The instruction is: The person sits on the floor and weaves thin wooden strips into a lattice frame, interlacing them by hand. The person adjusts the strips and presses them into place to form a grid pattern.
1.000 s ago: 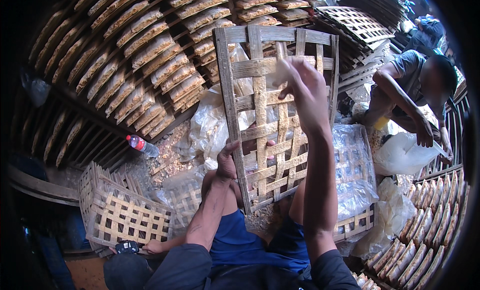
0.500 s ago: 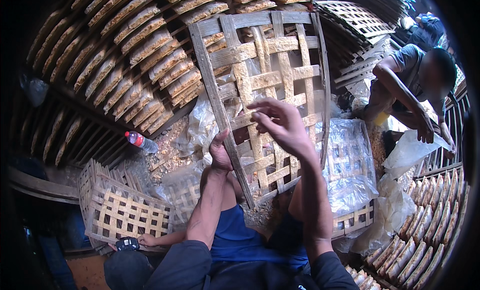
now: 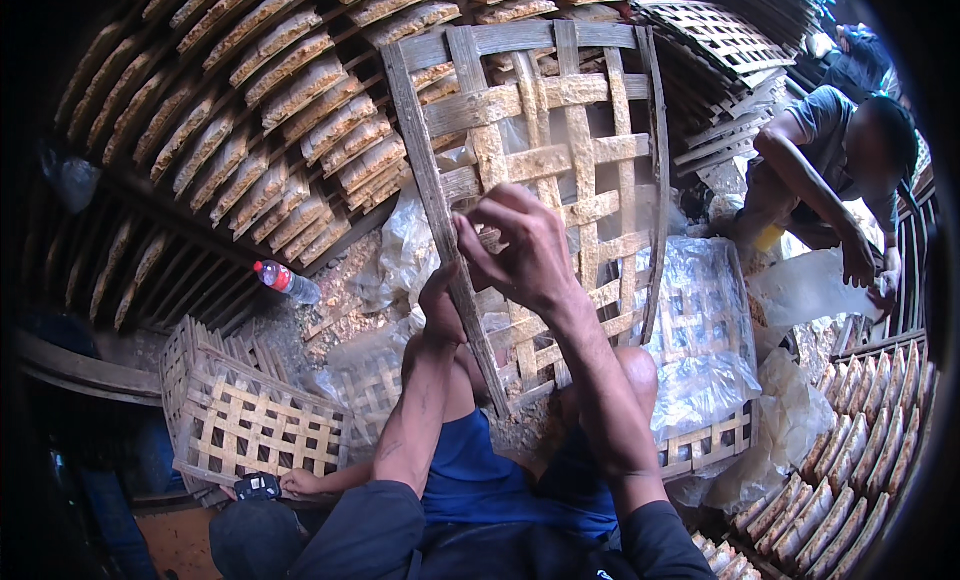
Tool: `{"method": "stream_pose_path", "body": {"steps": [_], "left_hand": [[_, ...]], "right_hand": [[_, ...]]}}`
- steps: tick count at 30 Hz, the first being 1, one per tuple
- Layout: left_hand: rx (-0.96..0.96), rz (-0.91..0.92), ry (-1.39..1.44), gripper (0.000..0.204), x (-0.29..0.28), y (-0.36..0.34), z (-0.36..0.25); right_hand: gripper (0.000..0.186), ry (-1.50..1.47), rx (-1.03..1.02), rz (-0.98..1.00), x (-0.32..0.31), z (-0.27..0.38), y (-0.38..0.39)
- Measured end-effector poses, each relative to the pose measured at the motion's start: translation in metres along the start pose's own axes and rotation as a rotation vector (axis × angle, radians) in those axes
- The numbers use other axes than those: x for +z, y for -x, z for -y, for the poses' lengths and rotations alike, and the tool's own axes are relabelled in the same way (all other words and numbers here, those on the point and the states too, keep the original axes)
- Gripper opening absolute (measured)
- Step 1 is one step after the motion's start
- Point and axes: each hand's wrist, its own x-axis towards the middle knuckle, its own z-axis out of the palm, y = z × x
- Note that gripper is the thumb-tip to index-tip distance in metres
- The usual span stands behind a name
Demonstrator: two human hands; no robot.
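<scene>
A bamboo lattice rack (image 3: 585,160) with a weathered wooden frame stands tilted above my lap, its strips crusted with pale residue. My left hand (image 3: 443,305) grips the left side of the frame low down, its fingers partly hidden. My right hand (image 3: 515,242) is over the lattice near that same side, fingers bent and drawn together; whatever is between the fingertips is too small to make out. Behind the rack's right half lies another lattice tray (image 3: 697,330) covered in clear plastic.
Racks of crusted slabs (image 3: 280,100) fill the upper left; more stand at lower right (image 3: 850,450). Stacked trays (image 3: 255,420) lie lower left beside a co-worker's hand (image 3: 300,482). A crouching person (image 3: 800,170) handles a plastic sheet (image 3: 810,290). A red-capped bottle (image 3: 290,283) lies left.
My right hand has moved down and left from the rack's upper middle to near its left edge, its fingers curling more. The rack has shifted leftward and up since a second ago.
</scene>
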Motion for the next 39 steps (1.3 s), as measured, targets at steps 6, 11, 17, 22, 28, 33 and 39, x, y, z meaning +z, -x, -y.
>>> {"method": "stream_pose_path", "body": {"steps": [6,11,17,22,28,33,39], "left_hand": [[0.045,-0.166,-0.082,0.07,-0.005,0.005,0.01],[-0.07,0.012,0.07,0.077,-0.012,-0.004,0.003],[0.131,0.006,0.076,0.083,0.011,0.003,0.007],[-0.019,0.052,0.197,0.076,-0.005,-0.002,-0.001],[-0.015,0.042,0.286,0.07,-0.018,0.001,0.009],[-0.035,0.204,0.43,0.076,-0.021,-0.004,0.005],[0.111,0.123,0.497,0.07,-0.026,-0.007,0.017]], "right_hand": [[0.056,0.173,-0.015,0.03,0.004,0.006,-0.007],[0.021,-0.03,-0.008,0.119,-0.015,0.006,0.015],[0.054,0.264,-0.012,0.138,0.012,0.012,0.02],[0.038,0.1,0.028,-0.027,0.004,0.015,0.036],[0.027,0.197,0.009,0.002,0.017,0.022,0.03],[0.011,0.097,0.131,-0.088,0.006,0.014,0.037],[0.018,0.141,0.263,-0.133,0.031,0.023,0.02]]}}
